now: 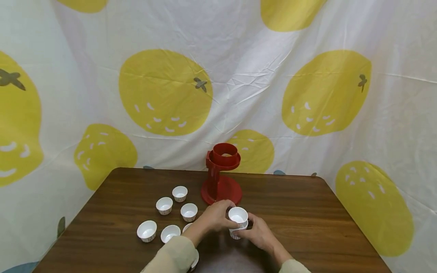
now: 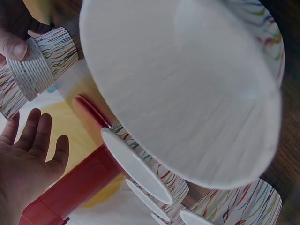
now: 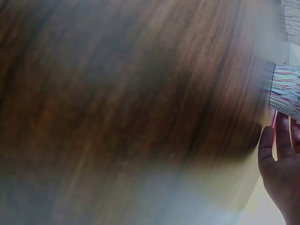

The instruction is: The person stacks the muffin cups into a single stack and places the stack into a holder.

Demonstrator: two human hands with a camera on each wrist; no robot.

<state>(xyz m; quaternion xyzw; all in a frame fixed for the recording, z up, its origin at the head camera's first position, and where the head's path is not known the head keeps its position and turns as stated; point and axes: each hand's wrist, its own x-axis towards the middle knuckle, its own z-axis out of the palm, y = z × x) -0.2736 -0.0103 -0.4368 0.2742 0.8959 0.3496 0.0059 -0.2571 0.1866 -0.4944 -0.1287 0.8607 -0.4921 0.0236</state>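
Observation:
Over the front middle of the table, my left hand pinches a white paper baking cup between thumb and fingers. It sits upright at the top of a stack of baking cups, which my right hand grips from the right side. Nested rims and coloured wavy lines on the walls show in the left wrist view. The right wrist view catches a patterned cup wall just above the right hand's fingers.
Several single baking cups stand upright on the brown wooden table, left of and partly behind the left forearm. A red stand with a ring-shaped top and round base is behind the hands. A lemon-print cloth hangs around the table.

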